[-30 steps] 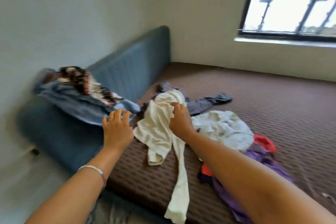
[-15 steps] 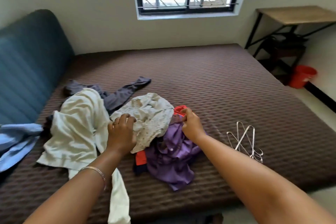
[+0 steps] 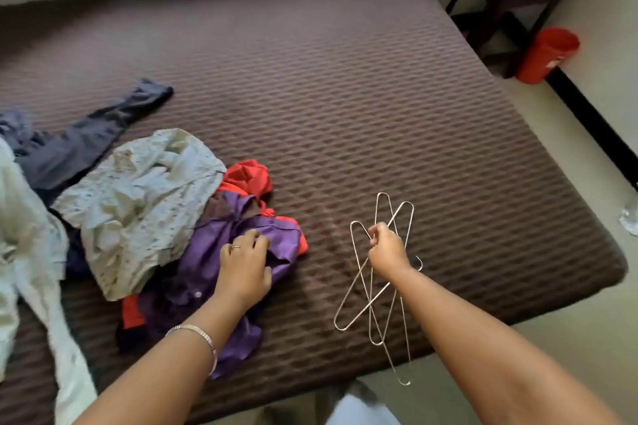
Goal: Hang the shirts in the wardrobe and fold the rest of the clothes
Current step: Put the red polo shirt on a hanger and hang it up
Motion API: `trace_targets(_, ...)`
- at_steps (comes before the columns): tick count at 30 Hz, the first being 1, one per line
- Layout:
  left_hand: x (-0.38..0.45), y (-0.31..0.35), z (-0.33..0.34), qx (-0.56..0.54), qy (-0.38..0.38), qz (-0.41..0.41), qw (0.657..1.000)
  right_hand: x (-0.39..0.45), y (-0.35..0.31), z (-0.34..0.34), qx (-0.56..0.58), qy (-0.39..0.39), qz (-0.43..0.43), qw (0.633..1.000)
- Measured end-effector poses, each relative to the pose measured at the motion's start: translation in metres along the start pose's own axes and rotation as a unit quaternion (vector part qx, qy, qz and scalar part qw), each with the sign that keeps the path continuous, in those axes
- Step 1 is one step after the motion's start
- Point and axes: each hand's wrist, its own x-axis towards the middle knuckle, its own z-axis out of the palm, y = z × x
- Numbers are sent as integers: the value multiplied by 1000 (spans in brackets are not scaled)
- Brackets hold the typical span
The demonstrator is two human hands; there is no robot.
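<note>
Three wire hangers [image 3: 374,286] gripped by right hand [image 3: 388,252] | left hand [image 3: 245,269] clutching purple shirt [image 3: 214,252]

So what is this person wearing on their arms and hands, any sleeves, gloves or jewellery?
No sleeves or gloves show: both forearms are bare as far as the picture reaches. The left hand has a thin pale ring on one of its fingers, and a slim silver-coloured bracelet sits round the left wrist. The right hand and its wrist carry nothing that I can see.
</note>
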Motion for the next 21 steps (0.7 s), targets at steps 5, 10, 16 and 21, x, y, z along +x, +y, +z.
trace_targets(5, 17, 42, 55, -6, -60, -16, 998, 45, 65, 13, -59, -63, 82, 993)
trace_targets(10, 15, 49, 88, 0, -103, -38, 994, 60, 92, 43, -113, -84, 152, 978)
trace_targets(16, 5, 31, 108, 9, -122, -46, 991, 62, 111, 48, -87, 13, 309, 947)
trace_targets(21, 6, 30, 119, 4, -143, -70, 987, 72, 122, 44, -115, -3, 247, 962)
